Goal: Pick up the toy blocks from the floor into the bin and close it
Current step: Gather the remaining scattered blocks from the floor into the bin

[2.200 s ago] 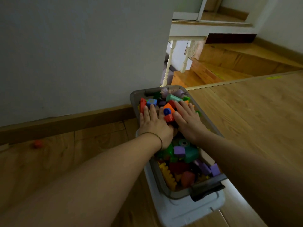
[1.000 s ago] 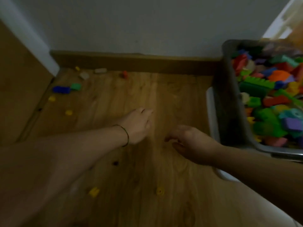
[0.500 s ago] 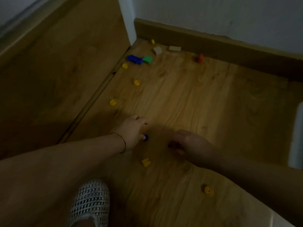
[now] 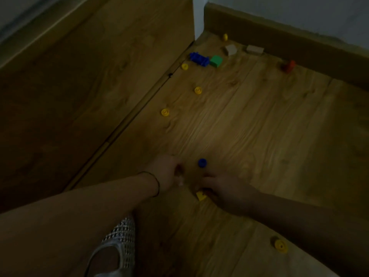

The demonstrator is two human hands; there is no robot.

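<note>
Toy blocks were seen scattered over the wooden floor (image 4: 249, 124) in dim light. Both hands were held low over the boards. The left hand (image 4: 166, 169), with a thin dark band (image 4: 157, 184) at its wrist, was lowered with its fingers (image 4: 178, 168) curled downward. It was blurred, so whether anything was clamped in them could not be told.

The right hand (image 4: 225, 188) was placed just beside it, and its fingers were bent against a yellow block (image 4: 200, 196) lying on the floor. Contact was seen, but a closed grip on it could not be made out. A blue round piece (image 4: 202, 162) was left on the boards just beyond the two hands, apart from both.

Further off, three yellow round pieces (image 4: 165, 112) were strung out along the edge of a wooden panel (image 4: 89, 86). Near the corner, a blue block (image 4: 199, 58) and a green block (image 4: 216, 61) were set touching. Two pale blocks (image 4: 231, 49) and a red block (image 4: 288, 66) were found close to the skirting board (image 4: 299, 41), and one more yellow piece (image 4: 225, 37) lay at its foot. Another yellow round piece (image 4: 280, 245) was seen near the right forearm. A mesh slipper (image 4: 119, 240) was partly covered by the left forearm.
</note>
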